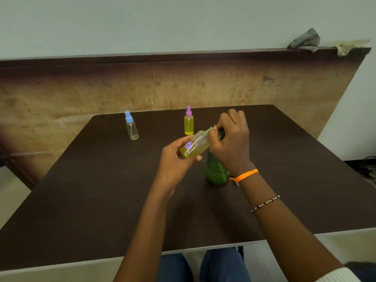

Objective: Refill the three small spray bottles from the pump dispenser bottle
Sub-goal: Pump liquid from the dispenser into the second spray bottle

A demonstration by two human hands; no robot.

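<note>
Dark brown table (101,190) with a pale front edge, worn plywood board (81,94) standing behind it, pale grey-green wall (162,21) above, grey rag (305,40) draped on the board's top right corner, black cables (368,169) on the floor at right

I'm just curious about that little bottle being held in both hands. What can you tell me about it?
The held bottle is small, clear and plastic-looking, filled with yellow liquid, with a purple flower print on its side. It is tilted, neck up toward the right, above the table. The left hand grips its body; the right hand covers its neck, hiding any cap.
</note>
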